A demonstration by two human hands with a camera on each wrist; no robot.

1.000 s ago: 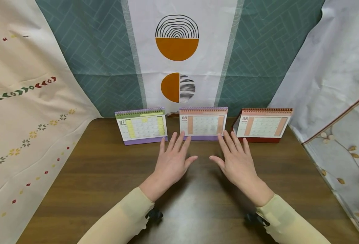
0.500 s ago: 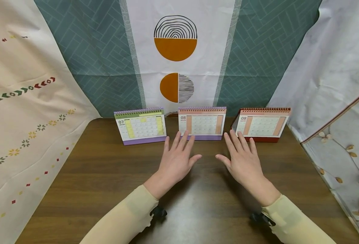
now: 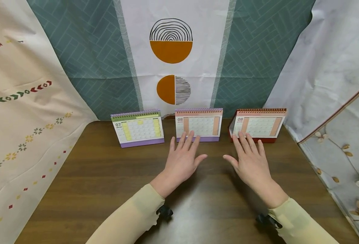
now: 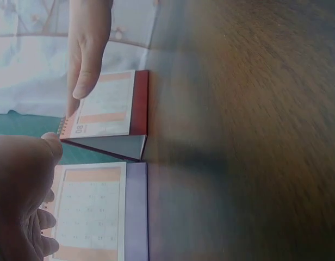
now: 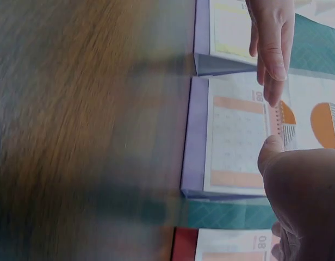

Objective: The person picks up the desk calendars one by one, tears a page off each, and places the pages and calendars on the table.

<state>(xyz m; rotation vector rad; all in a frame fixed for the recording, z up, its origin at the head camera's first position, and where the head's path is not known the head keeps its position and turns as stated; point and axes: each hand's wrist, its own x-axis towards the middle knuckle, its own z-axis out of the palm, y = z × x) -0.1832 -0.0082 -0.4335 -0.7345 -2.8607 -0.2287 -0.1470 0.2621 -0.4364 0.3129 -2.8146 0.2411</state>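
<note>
Three spiral-bound desk calendars stand in a row along the back of the table. The left one (image 3: 141, 131) has a green and yellow page marked 07 on a purple base. In the middle, a calendar (image 3: 201, 123) with a pink page marked 08 also has a purple base. The right calendar (image 3: 260, 126) shows a similar 08 page on a dark red base. My left hand (image 3: 182, 162) is held in front of the middle calendar, fingers spread and straight. Likewise spread, my right hand (image 3: 253, 163) is in front of the right calendar. Both hands hold nothing.
The brown wooden table (image 3: 106, 189) extends beneath the hands. Behind it hangs a green and white curtain (image 3: 97, 67) with orange shapes. A cream patterned cloth (image 3: 24, 118) borders the left side, and a white floral cloth (image 3: 338, 101) the right.
Both hands have drifted a little to the right, staying spread. The head view has shifted slightly, so the calendars appear a bit further left. They keep their places in the row.
</note>
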